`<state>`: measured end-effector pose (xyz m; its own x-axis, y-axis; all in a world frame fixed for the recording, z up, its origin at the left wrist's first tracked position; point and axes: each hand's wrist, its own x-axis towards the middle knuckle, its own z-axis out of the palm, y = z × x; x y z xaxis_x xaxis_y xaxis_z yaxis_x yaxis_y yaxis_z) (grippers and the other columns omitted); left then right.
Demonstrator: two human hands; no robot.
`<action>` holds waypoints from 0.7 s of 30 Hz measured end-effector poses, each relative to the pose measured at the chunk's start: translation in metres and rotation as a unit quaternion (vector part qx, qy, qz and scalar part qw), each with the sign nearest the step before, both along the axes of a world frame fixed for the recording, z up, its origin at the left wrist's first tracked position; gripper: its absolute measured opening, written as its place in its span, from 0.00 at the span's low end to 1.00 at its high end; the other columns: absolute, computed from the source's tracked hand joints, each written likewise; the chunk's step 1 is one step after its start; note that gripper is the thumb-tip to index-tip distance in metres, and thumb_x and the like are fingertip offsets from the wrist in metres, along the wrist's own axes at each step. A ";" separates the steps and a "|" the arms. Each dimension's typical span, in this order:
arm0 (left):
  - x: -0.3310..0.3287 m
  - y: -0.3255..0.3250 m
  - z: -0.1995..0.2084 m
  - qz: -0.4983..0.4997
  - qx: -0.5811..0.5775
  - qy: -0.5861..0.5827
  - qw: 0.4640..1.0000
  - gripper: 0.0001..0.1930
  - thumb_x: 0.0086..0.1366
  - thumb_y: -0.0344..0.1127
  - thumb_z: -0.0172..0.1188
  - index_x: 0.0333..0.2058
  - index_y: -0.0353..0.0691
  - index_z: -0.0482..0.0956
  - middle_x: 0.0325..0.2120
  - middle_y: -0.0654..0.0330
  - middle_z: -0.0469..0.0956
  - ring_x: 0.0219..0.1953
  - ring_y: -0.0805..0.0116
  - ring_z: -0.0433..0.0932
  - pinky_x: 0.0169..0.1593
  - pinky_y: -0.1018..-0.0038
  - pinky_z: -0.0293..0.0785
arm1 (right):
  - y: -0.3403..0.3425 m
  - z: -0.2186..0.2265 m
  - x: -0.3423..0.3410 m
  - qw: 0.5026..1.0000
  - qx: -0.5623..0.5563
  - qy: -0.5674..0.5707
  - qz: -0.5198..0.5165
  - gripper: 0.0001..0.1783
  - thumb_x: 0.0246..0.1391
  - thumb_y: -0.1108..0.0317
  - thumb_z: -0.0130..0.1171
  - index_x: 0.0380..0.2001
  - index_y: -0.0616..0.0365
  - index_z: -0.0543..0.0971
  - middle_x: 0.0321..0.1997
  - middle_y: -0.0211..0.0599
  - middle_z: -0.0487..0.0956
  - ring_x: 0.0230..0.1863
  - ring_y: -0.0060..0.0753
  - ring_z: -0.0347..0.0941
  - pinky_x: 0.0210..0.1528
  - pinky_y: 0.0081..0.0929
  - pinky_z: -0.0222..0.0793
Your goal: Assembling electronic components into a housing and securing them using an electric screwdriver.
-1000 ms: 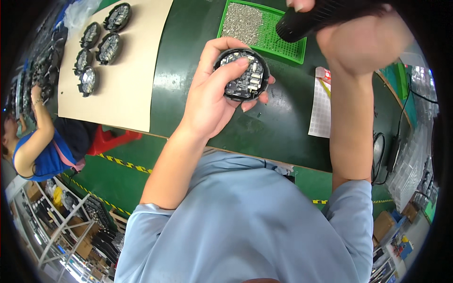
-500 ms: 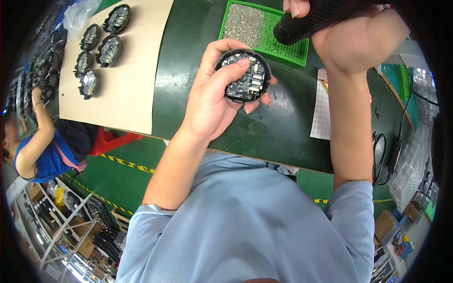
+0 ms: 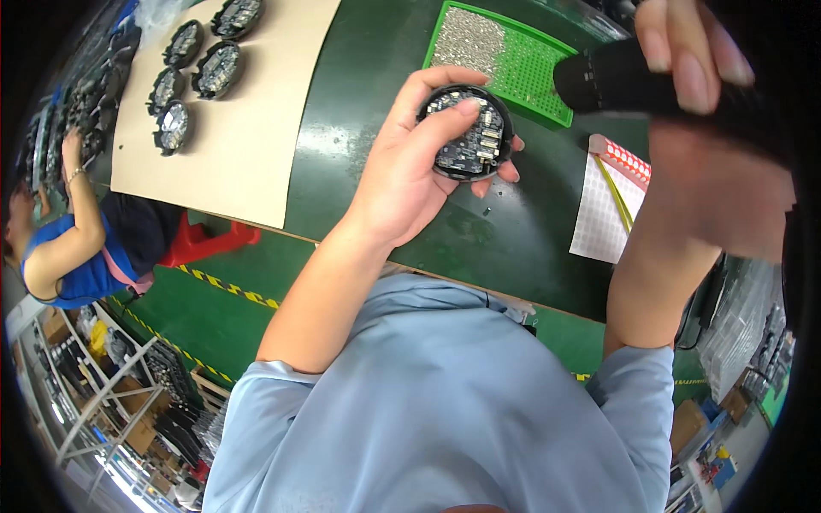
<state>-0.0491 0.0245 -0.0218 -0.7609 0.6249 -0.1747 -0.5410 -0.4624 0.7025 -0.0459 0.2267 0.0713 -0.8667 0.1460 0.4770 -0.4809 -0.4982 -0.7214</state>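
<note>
My left hand holds a round black housing with a circuit board in it, face up. The thumb presses on the board near its top edge, and the other fingers wrap behind the rim. My right hand, blurred, is closed around a black cylindrical electric screwdriver. Its front end points left, over the right end of a green perforated tray. Small metal screws fill the tray's left part. The screwdriver's bit cannot be made out, and its rear is lost in the dark rim.
Several similar round board assemblies lie on a beige sheet at left. Yellow tweezers rest on a white sticker sheet beside my right forearm. A co-worker in blue sits at far left near a red stool.
My right hand and the screwdriver have swung right, away from the housing. The tweezers and sticker sheet are less covered. My left hand keeps its hold, and the whole view has shifted slightly.
</note>
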 end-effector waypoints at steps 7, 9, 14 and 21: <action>0.002 0.000 0.000 0.001 0.017 -0.011 1.000 0.17 0.75 0.31 0.47 0.60 0.41 0.65 0.39 0.47 0.81 0.34 0.56 0.84 0.30 0.71 0.74 | -0.049 -0.003 -0.032 1.000 0.014 0.000 0.019 0.52 0.64 0.24 0.25 0.36 0.66 0.78 0.17 0.41 0.75 0.12 0.29 0.68 0.18 0.22 0.70; 0.002 -0.004 0.000 0.021 0.026 -0.018 0.999 0.16 0.75 0.30 0.48 0.59 0.41 0.66 0.37 0.49 0.81 0.33 0.58 0.85 0.30 0.71 0.75 | -0.074 0.001 -0.034 0.999 0.015 0.000 0.033 0.51 0.64 0.24 0.25 0.36 0.66 0.78 0.17 0.41 0.75 0.12 0.29 0.68 0.18 0.22 0.70; 0.002 -0.001 -0.001 0.014 0.038 -0.029 0.999 0.16 0.75 0.30 0.49 0.59 0.39 0.66 0.36 0.50 0.81 0.33 0.57 0.85 0.30 0.70 0.76 | -0.069 0.015 0.001 0.999 0.021 -0.003 0.037 0.51 0.64 0.24 0.25 0.36 0.66 0.77 0.17 0.41 0.75 0.12 0.29 0.68 0.18 0.22 0.69; 0.000 0.000 -0.001 0.011 0.047 -0.017 0.999 0.16 0.75 0.30 0.49 0.58 0.38 0.67 0.35 0.51 0.81 0.33 0.57 0.85 0.30 0.69 0.77 | -0.067 0.012 0.004 0.998 0.025 -0.017 0.046 0.51 0.64 0.25 0.25 0.36 0.66 0.77 0.17 0.41 0.75 0.12 0.29 0.68 0.19 0.22 0.69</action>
